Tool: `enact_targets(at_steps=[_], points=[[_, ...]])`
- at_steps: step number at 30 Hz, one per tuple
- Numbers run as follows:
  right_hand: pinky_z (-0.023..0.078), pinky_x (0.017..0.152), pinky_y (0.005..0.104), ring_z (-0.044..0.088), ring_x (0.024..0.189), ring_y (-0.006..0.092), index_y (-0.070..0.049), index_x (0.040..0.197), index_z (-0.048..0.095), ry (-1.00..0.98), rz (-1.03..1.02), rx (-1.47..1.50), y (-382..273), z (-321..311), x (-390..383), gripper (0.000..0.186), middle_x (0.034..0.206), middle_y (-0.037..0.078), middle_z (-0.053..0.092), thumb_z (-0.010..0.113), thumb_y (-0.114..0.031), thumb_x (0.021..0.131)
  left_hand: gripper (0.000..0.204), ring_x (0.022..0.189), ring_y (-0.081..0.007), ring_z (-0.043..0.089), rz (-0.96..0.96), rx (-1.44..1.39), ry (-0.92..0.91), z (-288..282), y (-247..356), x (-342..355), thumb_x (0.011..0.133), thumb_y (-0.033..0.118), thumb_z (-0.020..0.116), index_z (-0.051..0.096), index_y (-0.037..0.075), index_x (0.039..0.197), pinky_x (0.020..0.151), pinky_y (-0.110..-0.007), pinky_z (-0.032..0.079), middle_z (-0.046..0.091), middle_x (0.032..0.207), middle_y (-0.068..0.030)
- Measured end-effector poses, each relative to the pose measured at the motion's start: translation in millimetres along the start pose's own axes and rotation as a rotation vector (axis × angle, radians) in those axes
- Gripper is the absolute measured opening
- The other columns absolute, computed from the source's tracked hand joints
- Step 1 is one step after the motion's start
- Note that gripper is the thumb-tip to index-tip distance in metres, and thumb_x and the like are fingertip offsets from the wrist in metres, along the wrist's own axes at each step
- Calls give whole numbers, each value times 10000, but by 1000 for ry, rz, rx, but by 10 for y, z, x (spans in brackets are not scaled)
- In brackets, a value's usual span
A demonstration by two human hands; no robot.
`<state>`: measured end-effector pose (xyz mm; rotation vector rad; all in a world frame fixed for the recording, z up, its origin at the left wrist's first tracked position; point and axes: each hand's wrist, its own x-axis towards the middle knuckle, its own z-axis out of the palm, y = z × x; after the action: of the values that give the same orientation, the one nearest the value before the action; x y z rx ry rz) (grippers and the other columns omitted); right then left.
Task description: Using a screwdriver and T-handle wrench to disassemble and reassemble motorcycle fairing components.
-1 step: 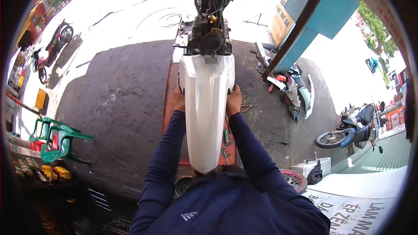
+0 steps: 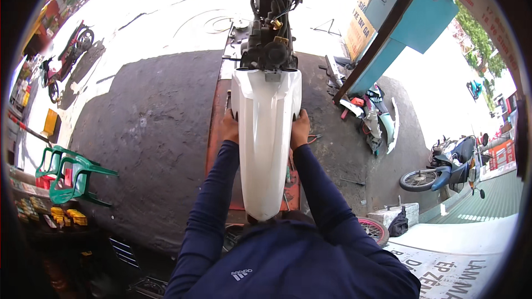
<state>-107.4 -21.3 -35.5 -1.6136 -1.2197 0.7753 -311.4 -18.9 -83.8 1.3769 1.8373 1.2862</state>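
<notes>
A long white motorcycle front fender (image 2: 264, 149) runs down the middle, its narrow end toward me. My left hand (image 2: 230, 126) grips its left edge and my right hand (image 2: 300, 128) grips the right edge, about level with each other. Most of the fingers curl out of sight behind the fender's sides. Its broad far end meets the dark front part of a stripped motorcycle (image 2: 270, 50), with bare wires and handlebars above. Whether the fender is fastened there I cannot tell. Beneath lies a red lift platform (image 2: 219, 155).
Pliers (image 2: 315, 137) lie right of my right hand. Removed body panels (image 2: 371, 119) are heaped beside a blue pillar (image 2: 382, 39). A pink-rimmed wheel (image 2: 374, 231) is near my right elbow. Green plastic chairs (image 2: 77, 177) stand at left; a parked motorbike (image 2: 451, 163) is at right.
</notes>
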Motion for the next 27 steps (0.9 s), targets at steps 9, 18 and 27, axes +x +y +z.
enact_targets(at_steps=[9, 18, 27], points=[[472, 691, 386, 643, 828, 320, -27, 914, 499, 98, -72, 14, 507, 256, 299, 273, 871, 168, 641, 663, -189, 768, 298, 883, -329, 644, -134, -92, 86, -103, 426, 130, 719, 105, 663, 591, -42, 968, 759, -376, 494, 651, 953, -215], [478, 626, 313, 618, 725, 159, -25, 841, 531, 83, -54, -37, 547, 161, 277, 91, 805, 91, 635, 576, -102, 821, 278, 860, -425, 608, -55, -232, 118, -67, 317, 82, 696, 70, 602, 564, -49, 944, 767, -440, 480, 632, 886, -266], [476, 596, 253, 586, 683, 95, 19, 889, 587, -238, -21, 297, 224, -148, 353, 104, 800, 62, 645, 604, -49, 812, 265, 897, -447, 596, -98, -224, 139, -114, 447, 33, 709, 63, 588, 554, -52, 945, 773, -456, 476, 618, 912, -295]])
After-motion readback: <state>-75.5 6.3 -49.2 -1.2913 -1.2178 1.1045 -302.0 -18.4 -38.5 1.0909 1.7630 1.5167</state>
